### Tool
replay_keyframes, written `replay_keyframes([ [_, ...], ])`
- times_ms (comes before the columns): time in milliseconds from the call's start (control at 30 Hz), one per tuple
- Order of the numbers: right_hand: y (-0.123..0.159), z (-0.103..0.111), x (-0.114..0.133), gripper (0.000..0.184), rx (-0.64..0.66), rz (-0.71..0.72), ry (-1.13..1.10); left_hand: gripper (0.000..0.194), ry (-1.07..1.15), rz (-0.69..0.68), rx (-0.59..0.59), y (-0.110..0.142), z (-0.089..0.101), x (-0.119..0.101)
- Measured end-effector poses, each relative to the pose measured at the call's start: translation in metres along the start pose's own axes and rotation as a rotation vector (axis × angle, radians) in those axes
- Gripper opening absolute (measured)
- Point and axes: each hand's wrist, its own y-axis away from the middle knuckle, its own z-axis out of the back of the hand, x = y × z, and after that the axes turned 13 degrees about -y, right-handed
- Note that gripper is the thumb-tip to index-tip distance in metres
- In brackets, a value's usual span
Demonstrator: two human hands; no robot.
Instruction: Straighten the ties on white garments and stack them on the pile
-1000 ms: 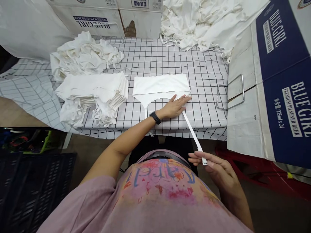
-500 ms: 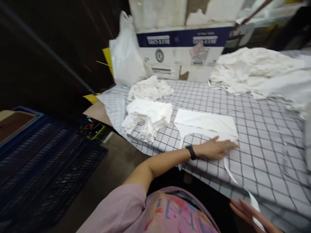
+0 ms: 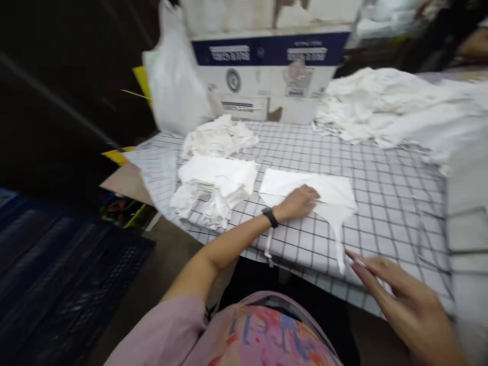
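A flat white fabric piece (image 3: pixel 331 189) with two narrow straps lies on the checked tablecloth (image 3: pixel 381 223). My left hand (image 3: pixel 299 202), with a black band on its wrist, rests on the piece's near left part, its fingers curled onto the cloth. My right hand (image 3: pixel 404 300) hovers at the table's near edge with fingers stretched out, its fingertips beside the end of the right strap (image 3: pixel 340 249). The view is blurred by motion. The left strap (image 3: pixel 268 246) hangs over the table edge.
A neat stack of white pieces (image 3: pixel 215 185) sits left of the flat piece, with a crumpled pile (image 3: pixel 219 136) behind it. A big heap of white fabric (image 3: pixel 385 107) covers the back right. Cardboard boxes (image 3: pixel 267 76) and a white bag (image 3: pixel 173 81) stand behind. Dark crates (image 3: pixel 57 274) sit on the floor.
The view swung left and stayed there. My left hand slid left across the piece and curled. My right hand let the strap go and now opens beside its end on the table.
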Motion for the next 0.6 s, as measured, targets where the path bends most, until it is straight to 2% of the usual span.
replay_keyframes([
  [100, -0.027, -0.01, 0.003, 0.019, -0.135, -0.187, -0.178, 0.02, -0.011, -0.033, -0.034, -0.005, -0.006, 0.007],
  [200, -0.045, -0.021, -0.01, 0.023, -0.251, -0.42, -0.428, 0.017, -0.053, -0.071, -0.042, -0.01, -0.011, 0.01],
  [267, -0.052, -0.027, -0.02, 0.026, -0.312, -0.506, -0.545, 0.017, -0.096, -0.087, -0.034, -0.013, -0.012, 0.008],
  [367, -0.063, -0.034, -0.032, 0.03, -0.365, -0.546, -0.603, 0.017, -0.172, -0.105, -0.004, -0.019, -0.01, 0.004],
  [500, -0.077, -0.038, -0.04, 0.032, -0.329, -0.58, -0.602, 0.022, -0.256, -0.091, 0.047, -0.027, -0.007, 0.0],
  [600, -0.087, -0.039, -0.042, 0.033, -0.321, -0.601, -0.611, 0.022, -0.238, -0.078, 0.036, -0.032, -0.009, 0.002],
])
